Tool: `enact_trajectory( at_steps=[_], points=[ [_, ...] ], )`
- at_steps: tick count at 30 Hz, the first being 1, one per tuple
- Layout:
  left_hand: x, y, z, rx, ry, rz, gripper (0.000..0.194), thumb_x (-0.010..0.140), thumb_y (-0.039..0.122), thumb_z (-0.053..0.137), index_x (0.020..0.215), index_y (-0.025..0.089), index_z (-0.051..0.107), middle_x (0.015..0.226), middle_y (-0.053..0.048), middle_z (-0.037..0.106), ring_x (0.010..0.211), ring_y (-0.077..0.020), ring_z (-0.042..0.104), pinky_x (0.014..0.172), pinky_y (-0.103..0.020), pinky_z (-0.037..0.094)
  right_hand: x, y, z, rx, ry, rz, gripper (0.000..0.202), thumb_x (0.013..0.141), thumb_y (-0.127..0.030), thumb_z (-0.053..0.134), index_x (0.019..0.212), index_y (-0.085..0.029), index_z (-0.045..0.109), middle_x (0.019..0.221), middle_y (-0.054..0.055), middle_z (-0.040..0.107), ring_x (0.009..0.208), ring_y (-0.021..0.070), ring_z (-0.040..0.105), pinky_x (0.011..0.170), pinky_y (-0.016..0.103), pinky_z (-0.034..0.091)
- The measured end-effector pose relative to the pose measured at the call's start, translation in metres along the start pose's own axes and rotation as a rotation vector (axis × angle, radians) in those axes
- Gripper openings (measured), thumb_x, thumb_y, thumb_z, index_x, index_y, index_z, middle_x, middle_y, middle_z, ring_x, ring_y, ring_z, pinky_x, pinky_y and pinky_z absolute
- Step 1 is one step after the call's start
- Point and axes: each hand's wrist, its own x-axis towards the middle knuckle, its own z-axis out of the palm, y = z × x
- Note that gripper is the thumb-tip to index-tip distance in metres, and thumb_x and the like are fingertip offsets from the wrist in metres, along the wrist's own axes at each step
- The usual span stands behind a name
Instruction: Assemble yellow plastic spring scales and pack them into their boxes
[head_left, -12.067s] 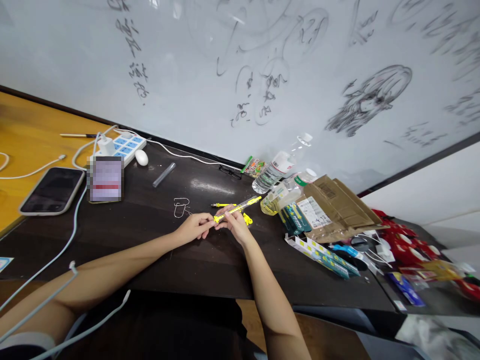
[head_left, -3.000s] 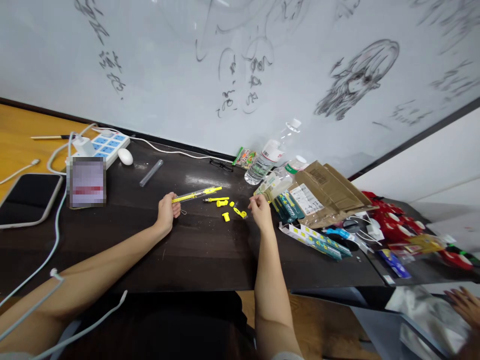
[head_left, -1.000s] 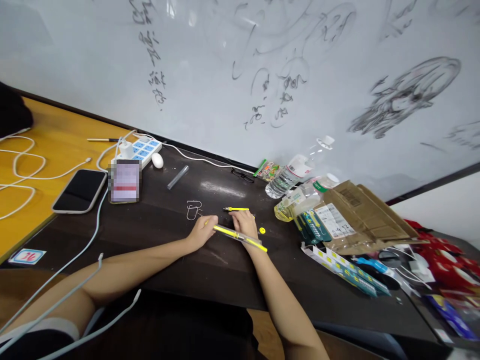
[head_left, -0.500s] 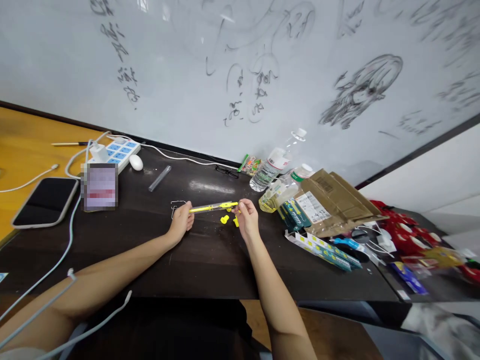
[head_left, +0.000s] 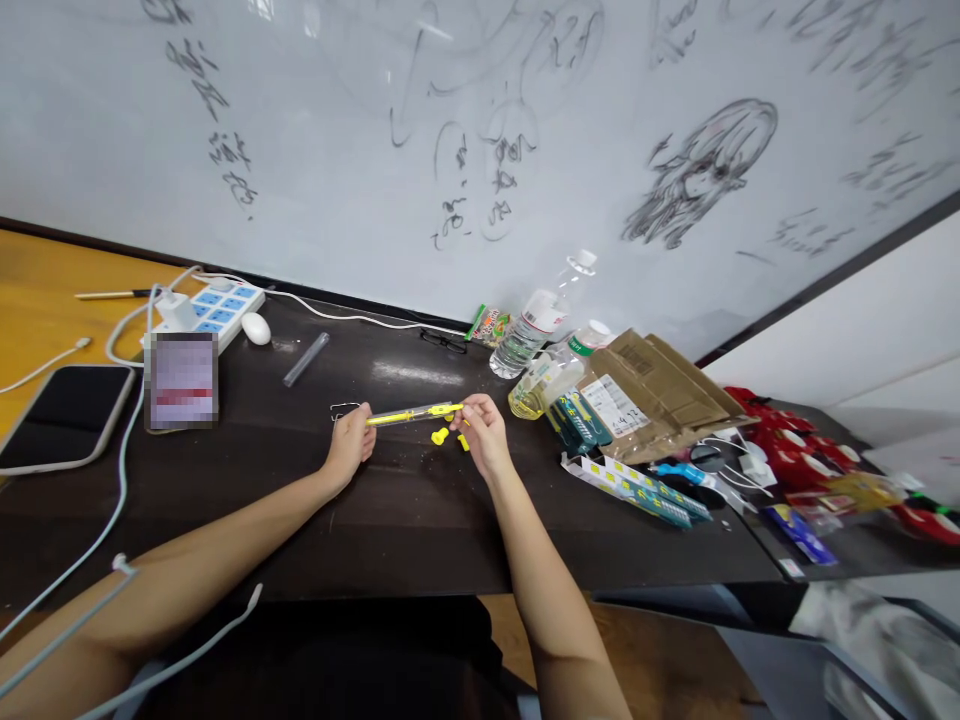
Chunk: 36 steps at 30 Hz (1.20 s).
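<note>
I have the left grip (head_left: 349, 440) closed snugly around one end of a clear tube (head_left: 405, 415), held roughly level above the worktop (head_left: 405, 545), about midway between its near edge and the far edge along the whiteboard (head_left: 322, 180). My right grip (head_left: 482, 430) is narrow, thumb and finger pinched at the tip of a yellow piece (head_left: 444, 409) at the tube's other end; how firmly it bears there I cannot tell. As for progress, yellow parts are already inside the tube along much of its length, so I judge the work to be partway through. What I count as left is loose: a small yellow fitting (head_left: 439, 437) and a second yellow bit (head_left: 463, 442) lie on the worktop just below the tube's right end, neither joined to it. Another clear tube (head_left: 306, 360) lies untouched toward the far edge, on the left, and a bent wire (head_left: 345, 406) shows partly behind my left grip. Two bottles (head_left: 517, 348) stand by the far edge, right of centre, well apart from the loose pieces.
</note>
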Motion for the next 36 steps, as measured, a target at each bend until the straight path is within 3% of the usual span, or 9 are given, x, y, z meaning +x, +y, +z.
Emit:
enact_trajectory(
  at_steps=[7,21,25,30,36],
  points=[
    [-0.002,0.006,0.002,0.022,0.03,0.011,0.034,0.078,0.045,0.05,0.062,0.022,0.032,0.039,0.012,0.024,0.029,-0.004,0.022,0.03,-0.015,0.017,-0.003,0.004,0.004,-0.112,-0.013,0.082,0.026,0.07,-0.037,0.07,0.084,-0.022,0.053,0.066,-0.004,0.057,0.056,0.0101,0.053,0.059,0.025,0.048],
    [0.004,0.007,-0.003,0.049,0.033,0.052,0.032,0.079,0.041,0.05,0.059,0.021,0.035,0.04,0.01,0.025,0.029,-0.0039,0.022,0.029,-0.014,0.018,-0.004,0.006,0.008,-0.051,-0.095,0.112,0.025,0.073,-0.038,0.066,0.085,-0.021,0.053,0.065,-0.003,0.058,0.053,0.0091,0.053,0.056,0.024,0.047],
    [0.005,0.007,-0.003,0.03,0.036,0.051,0.031,0.078,0.041,0.05,0.059,0.021,0.035,0.04,0.01,0.026,0.029,-0.0042,0.023,0.029,-0.015,0.019,0.002,-0.006,-0.003,-0.106,0.011,0.064,0.027,0.075,-0.04,0.061,0.093,-0.023,0.052,0.066,-0.004,0.058,0.053,0.0103,0.052,0.055,0.025,0.047],
    [0.003,0.004,-0.003,0.028,0.014,0.047,0.033,0.078,0.042,0.05,0.059,0.021,0.033,0.04,0.011,0.026,0.029,-0.0038,0.023,0.029,-0.014,0.019,0.013,-0.016,-0.039,-0.481,0.261,-0.037,0.017,0.077,-0.036,0.053,0.083,-0.021,0.052,0.063,-0.004,0.053,0.048,0.0096,0.045,0.047,0.022,0.038],
    [0.008,0.009,-0.004,-0.056,0.069,0.073,0.033,0.078,0.041,0.049,0.059,0.021,0.03,0.039,0.011,0.024,0.029,-0.0042,0.022,0.029,-0.015,0.018,0.009,-0.016,-0.053,-1.042,0.175,-0.105,0.016,0.08,-0.034,0.049,0.073,-0.021,0.054,0.062,-0.001,0.053,0.058,0.0142,0.048,0.058,0.025,0.037]
  ],
)
